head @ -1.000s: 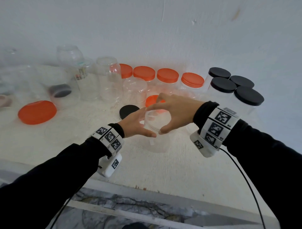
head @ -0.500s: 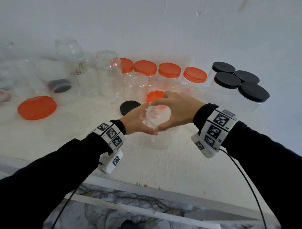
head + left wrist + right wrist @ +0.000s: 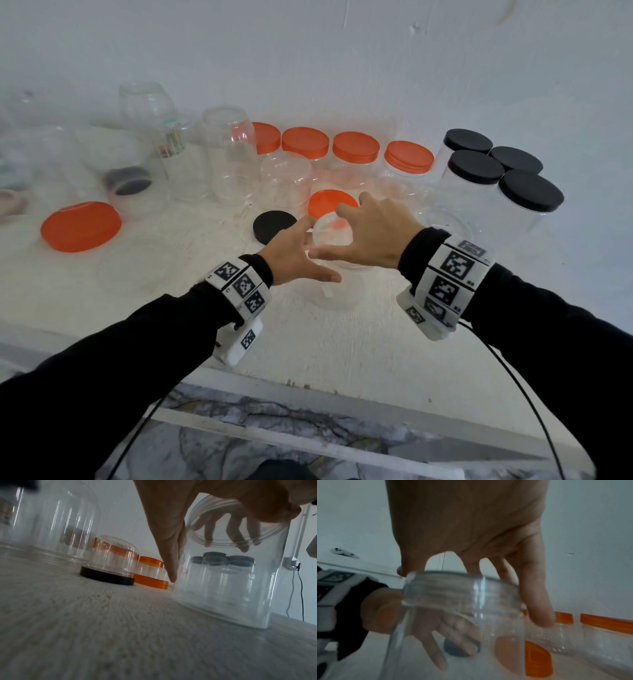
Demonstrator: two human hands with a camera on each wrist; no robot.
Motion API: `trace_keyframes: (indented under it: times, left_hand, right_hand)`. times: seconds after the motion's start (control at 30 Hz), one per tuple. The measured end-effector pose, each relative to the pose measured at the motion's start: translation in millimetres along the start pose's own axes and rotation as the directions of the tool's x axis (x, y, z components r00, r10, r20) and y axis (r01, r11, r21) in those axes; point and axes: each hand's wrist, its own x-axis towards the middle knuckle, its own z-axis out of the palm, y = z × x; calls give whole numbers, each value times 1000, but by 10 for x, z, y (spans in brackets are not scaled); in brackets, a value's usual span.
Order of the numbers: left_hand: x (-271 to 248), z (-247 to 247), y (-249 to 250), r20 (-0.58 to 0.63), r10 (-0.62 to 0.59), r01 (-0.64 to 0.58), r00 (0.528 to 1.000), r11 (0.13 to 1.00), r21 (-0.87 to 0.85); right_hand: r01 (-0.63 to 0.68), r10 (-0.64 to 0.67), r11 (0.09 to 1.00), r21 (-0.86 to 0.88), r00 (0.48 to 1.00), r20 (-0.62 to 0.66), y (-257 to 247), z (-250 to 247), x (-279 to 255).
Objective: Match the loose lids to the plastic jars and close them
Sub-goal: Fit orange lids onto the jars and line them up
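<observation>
A clear plastic jar [image 3: 342, 291] stands upright at the table's middle, with a clear lid [image 3: 331, 234] on its mouth. My right hand [image 3: 370, 233] comes from above, its fingers and thumb curled round the clear lid's rim [image 3: 460, 592]. My left hand [image 3: 298, 253] holds the jar's left side, thumb across the near wall and fingers [image 3: 169, 561] lying straight down the wall. Through the jar [image 3: 231, 588] I see the right hand's fingertips at the threaded neck.
A loose black lid [image 3: 274, 224] and a loose orange lid [image 3: 330, 202] lie just behind the jar. A bigger orange lid [image 3: 80, 226] lies at the left. Orange-lidded jars [image 3: 356, 147] line the wall, black-lidded jars [image 3: 531, 190] stand right, open clear jars [image 3: 226, 154] back left.
My right hand has turned on the lid, its thumb swinging toward the near left. The left thumb has stretched across the jar's near wall. The jar stays in place.
</observation>
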Motion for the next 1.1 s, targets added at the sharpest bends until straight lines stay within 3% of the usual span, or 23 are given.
trace_keyframes:
  times: [0.1,0.17,0.27,0.33,0.5,0.57,0.7,0.9,1.1]
  left_hand:
    - [-10,3,27,-7,12,-12,1000,998,69]
    - [-21,0,36,-16,28,-27,999,997,68]
    - [-41,9,36,-10,43,-43,999,998,46]
    - [-39,9,37,-3,40,-40,999,998,54]
    - [-46,5,67,-2,2,-2,1000,996,92]
    - [-39,5,67,-10,5,-4,1000,995,100]
    - [-45,6,57,-3,5,-5,1000,996,94]
    - [-41,0,64,6,-1,0,1000,993,120]
    - [-28,2,50,-12,15,-13,1000,992,126]
  right_hand:
    - [13,-10,999,-29,997,79,47,-88,-17]
    - [82,-90,995,54,982,167,125,-172,12]
    - [205,-280,952,229,885,371,208,-281,64]
    - [221,-312,942,252,853,419,234,-279,85]
    - [150,-149,988,18,942,300,168,-234,74]
    - [150,-156,988,45,937,313,178,-247,72]
    - [230,-309,943,239,869,386,207,-277,79]
    - [174,-173,985,17,959,223,106,-206,81]
    - [228,-305,943,244,884,354,185,-217,69]
